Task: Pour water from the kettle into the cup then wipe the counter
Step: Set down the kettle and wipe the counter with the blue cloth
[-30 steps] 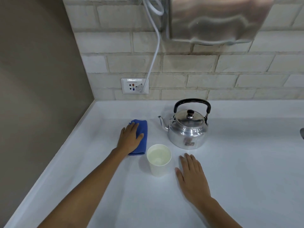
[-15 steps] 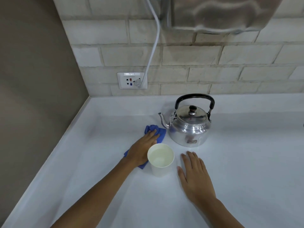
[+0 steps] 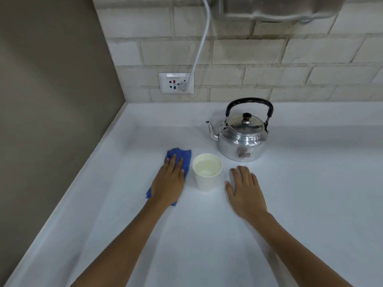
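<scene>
A shiny metal kettle (image 3: 242, 139) with a black handle stands upright on the white counter (image 3: 310, 183), spout pointing left. In front of it, slightly left, a white paper cup (image 3: 207, 172) holds water. My left hand (image 3: 169, 183) presses flat on a crumpled blue cloth (image 3: 182, 156) just left of the cup, fingers spread over it. To the right of the cup, my right hand (image 3: 244, 191) lies flat on the counter, fingers apart and holding nothing.
A brown side wall (image 3: 51, 100) bounds the counter on the left. The brick back wall carries a white power socket (image 3: 176, 83) with a white cable (image 3: 201, 44) plugged in. A metal appliance (image 3: 279, 7) hangs above the kettle.
My left hand slid the blue cloth from beside the kettle's spout back toward me, to the left of the cup. The right hand, cup and kettle stayed put.
</scene>
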Tool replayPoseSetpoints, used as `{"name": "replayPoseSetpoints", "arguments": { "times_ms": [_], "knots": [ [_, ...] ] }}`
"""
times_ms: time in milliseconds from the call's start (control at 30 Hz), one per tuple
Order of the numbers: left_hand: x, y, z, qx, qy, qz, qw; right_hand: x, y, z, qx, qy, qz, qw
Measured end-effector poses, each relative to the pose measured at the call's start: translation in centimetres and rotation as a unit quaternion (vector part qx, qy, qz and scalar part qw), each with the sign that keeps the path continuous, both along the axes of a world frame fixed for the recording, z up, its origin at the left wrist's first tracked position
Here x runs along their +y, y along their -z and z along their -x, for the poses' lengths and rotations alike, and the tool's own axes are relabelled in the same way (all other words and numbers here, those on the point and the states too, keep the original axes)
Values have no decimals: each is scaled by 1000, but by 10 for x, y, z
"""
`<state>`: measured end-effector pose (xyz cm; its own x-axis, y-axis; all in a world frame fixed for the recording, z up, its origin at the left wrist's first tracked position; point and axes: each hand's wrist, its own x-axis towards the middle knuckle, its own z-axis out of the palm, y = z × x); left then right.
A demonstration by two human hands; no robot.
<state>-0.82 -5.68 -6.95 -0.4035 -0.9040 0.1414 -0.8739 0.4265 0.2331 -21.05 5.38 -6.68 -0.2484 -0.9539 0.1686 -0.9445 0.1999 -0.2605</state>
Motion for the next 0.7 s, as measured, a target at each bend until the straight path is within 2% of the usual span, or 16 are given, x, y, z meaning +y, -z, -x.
{"name": "replayPoseSetpoints", "arguments": {
  "times_ms": [67,167,233,333,400,467,600,700],
  "knots": [
    [44,-2,-25,6,58,22,998,1,-1,-1,-3,-2,0,1000],
    [54,-10,-63,-5,74,9,997,2,-2,-1,-14,-4,-2,1000],
    [36,-12,-70,-10,27,23,999,2,-2,-2,-12,-3,-5,1000],
    [17,-15,-53,-60,-80,-18,995,3,-2,-4,-9,1,-7,1000],
    [22,-10,-38,-45,-119,-25,992,3,-2,-4,-9,1,-8,1000],
    [45,-4,-27,-30,-98,-15,995,3,-2,-3,-12,0,-9,1000],
    [111,-5,-41,12,29,29,999,3,0,-1,-8,-5,-7,1000],
    [113,-6,-72,14,22,10,1000,2,1,-1,-11,-7,-9,1000]
  ]
}}
